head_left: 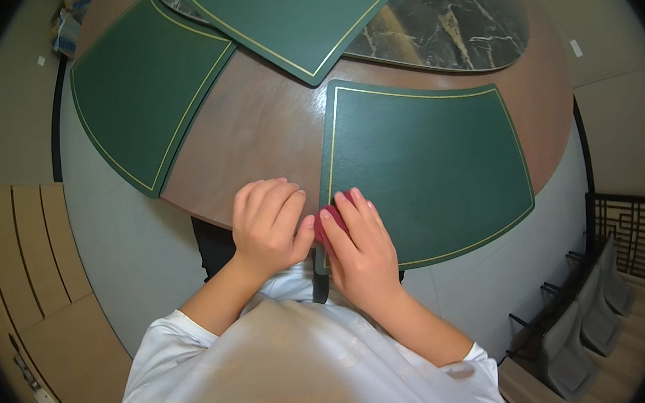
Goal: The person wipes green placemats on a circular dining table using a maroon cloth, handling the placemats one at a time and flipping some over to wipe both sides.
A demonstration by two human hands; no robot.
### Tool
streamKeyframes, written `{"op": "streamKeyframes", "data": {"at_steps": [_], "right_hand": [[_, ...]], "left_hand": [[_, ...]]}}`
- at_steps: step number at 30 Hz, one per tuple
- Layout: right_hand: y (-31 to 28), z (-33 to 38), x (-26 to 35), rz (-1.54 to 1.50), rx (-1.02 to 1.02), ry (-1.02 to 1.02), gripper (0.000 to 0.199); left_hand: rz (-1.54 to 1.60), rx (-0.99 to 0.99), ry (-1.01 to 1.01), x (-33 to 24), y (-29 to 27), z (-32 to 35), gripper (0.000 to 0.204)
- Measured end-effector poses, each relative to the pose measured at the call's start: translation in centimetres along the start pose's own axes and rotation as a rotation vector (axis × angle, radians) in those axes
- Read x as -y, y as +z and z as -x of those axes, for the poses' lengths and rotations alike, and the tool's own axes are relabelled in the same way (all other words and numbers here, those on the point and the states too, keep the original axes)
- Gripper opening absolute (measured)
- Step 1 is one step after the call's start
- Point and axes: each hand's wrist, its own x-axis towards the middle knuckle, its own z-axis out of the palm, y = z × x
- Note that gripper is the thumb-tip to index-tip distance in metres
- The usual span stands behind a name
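The right hand [368, 256] is half closed over a red cloth [320, 234] — the left hand [268, 219], loosely open, rests on the brown surface [251, 132].

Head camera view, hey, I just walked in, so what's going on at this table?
A person's right hand holds a dark red cloth at the left edge of the right green mat. Their left hand is beside it, at the near edge of the brown table. Another green mat lies to the left, and a third partly covers the dark marbled panel.
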Motion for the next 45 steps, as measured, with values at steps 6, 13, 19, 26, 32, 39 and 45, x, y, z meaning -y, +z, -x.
{"op": "streamKeyframes", "data": {"at_steps": [6,13,19,26,32,39,45], "right_hand": [[0.7,0.3,0.1,0.011,-0.028,0.052,0.045],[1.0,-7.5,-5.0,-0.031,-0.034,-0.022,0.044],[-1.2,-14.9,-12.4,0.043,-0.067,0.235,0.035],[0.2,-9.8,-10.0,0.108,-0.135,0.003,0.035],[-1.3,0.3,-1.9,-0.056,0.029,-0.031,0.046],[-6.6,9.7,-10.7,0.332,-0.306,0.342,0.044],[-5.4,11.3,-13.0,0.173,-0.623,0.709,0.043]], "left_hand": [[-0.014,0.021,0.015,0.0,0.1,0.1,0.027],[-0.018,-0.010,0.001,0.1,0.2,0.0,0.024],[-0.024,-0.044,0.005,0.4,0.7,0.4,0.021],[-0.023,-0.067,-0.031,0.3,0.6,0.3,0.022],[-0.021,-0.051,-0.018,0.3,0.6,0.3,0.023],[-0.015,-0.025,0.025,0.5,0.8,0.6,0.020],[-0.028,-0.017,0.036,0.4,0.9,0.4,0.019]]}}
